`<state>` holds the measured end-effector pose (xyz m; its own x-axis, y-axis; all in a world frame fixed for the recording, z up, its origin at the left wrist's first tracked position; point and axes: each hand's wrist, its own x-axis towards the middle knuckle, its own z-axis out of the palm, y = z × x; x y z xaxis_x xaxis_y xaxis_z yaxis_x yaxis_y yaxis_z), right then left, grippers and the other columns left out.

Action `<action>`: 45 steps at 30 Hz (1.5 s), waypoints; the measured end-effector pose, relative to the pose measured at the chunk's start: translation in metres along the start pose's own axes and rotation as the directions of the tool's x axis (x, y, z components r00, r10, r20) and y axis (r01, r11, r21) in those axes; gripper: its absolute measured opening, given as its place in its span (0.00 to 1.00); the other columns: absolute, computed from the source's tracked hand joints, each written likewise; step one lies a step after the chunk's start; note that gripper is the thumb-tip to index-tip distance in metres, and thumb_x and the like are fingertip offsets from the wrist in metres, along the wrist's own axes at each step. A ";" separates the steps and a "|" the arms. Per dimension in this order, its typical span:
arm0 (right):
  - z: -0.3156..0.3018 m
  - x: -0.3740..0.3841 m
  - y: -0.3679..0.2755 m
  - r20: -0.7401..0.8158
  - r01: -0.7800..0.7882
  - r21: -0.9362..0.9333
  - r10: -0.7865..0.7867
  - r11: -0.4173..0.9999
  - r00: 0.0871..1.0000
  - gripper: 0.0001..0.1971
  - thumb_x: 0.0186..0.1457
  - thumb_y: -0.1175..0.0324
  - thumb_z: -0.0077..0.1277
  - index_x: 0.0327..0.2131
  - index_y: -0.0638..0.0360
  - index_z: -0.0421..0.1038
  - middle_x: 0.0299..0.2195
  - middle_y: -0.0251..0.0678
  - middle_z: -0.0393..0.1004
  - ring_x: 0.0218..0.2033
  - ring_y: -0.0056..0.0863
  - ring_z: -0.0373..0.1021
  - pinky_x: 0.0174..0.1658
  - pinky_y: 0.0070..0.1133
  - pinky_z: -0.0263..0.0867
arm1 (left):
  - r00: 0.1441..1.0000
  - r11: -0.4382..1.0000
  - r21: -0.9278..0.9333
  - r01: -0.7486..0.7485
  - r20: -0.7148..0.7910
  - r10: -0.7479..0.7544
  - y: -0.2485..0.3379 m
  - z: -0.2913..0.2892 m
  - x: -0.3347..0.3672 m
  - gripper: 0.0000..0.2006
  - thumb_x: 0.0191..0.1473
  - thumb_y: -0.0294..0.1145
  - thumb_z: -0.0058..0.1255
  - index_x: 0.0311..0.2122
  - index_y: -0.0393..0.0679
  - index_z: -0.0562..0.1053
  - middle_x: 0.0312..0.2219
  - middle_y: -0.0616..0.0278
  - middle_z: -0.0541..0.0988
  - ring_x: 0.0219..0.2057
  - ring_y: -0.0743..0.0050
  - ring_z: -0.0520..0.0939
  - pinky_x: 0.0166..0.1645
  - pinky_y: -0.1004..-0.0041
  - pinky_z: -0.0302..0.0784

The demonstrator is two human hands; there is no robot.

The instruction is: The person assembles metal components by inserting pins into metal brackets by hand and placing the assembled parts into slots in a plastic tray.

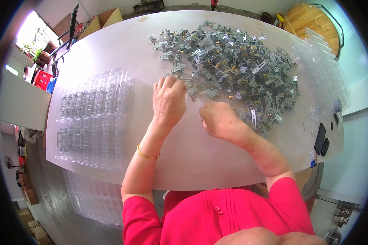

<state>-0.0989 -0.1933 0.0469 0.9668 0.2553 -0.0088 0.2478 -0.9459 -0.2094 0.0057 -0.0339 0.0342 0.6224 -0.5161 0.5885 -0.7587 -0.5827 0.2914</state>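
Observation:
A large heap of small metal brackets [237, 61], silvery with some brass-coloured pieces, spreads over the far middle and right of the table. My left hand [169, 101] is at the heap's near left edge, its fingers curled down among the outlying brackets; the fingertips and whatever they grip are hidden. To its right, my right hand [220, 119] is closed with the fingers bent inward, just in front of the heap. What it holds, if anything, cannot be seen. On the left lie clear plastic trays [119, 107] with ridged compartments, several of them filled with rows of brackets.
More clear trays [329, 75] lean at the right edge of the white table [184, 163]. A black phone [320, 138] and a small dark case [325, 147] lie near the right rim. Further clear trays [90, 192] sit below the table's left front edge. A cardboard box [106, 18] stands behind.

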 end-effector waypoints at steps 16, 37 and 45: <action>0.019 -0.022 -0.007 -0.110 -0.061 0.100 0.072 0.993 0.991 0.04 0.45 0.72 0.52 0.26 0.62 0.72 0.26 0.47 0.76 0.28 0.48 0.75 0.32 0.38 0.72 | 0.736 -0.081 -0.755 0.651 0.654 -0.176 0.000 -0.003 -0.031 0.06 0.62 0.27 0.49 0.42 0.39 0.73 0.37 0.61 0.80 0.38 0.74 0.82 0.45 0.71 0.79; 0.032 -0.033 -0.014 -0.205 -0.029 0.741 0.266 0.671 0.942 0.08 0.51 0.76 0.55 0.33 0.60 0.65 0.23 0.44 0.72 0.22 0.37 0.73 0.27 0.29 0.68 | 0.686 -0.323 -0.703 0.634 0.704 -0.185 0.000 0.009 -0.041 0.08 0.63 0.34 0.48 0.41 0.40 0.72 0.29 0.63 0.77 0.27 0.75 0.78 0.34 0.76 0.72; 0.030 -0.029 -0.034 -0.445 0.240 0.873 0.491 0.425 0.749 0.06 0.59 0.80 0.53 0.38 0.58 0.69 0.30 0.34 0.76 0.29 0.22 0.77 0.28 0.22 0.70 | 0.655 -0.333 -0.683 0.650 0.726 -0.209 0.000 0.009 -0.041 0.08 0.65 0.35 0.50 0.39 0.41 0.71 0.26 0.63 0.76 0.21 0.76 0.75 0.28 0.77 0.71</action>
<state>-0.1375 -0.1631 0.0253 0.8734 -0.3619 0.3259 0.2838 -0.1656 -0.9445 -0.0180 -0.0179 0.0034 0.7059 -0.6723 -0.2230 0.5263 0.2870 0.8004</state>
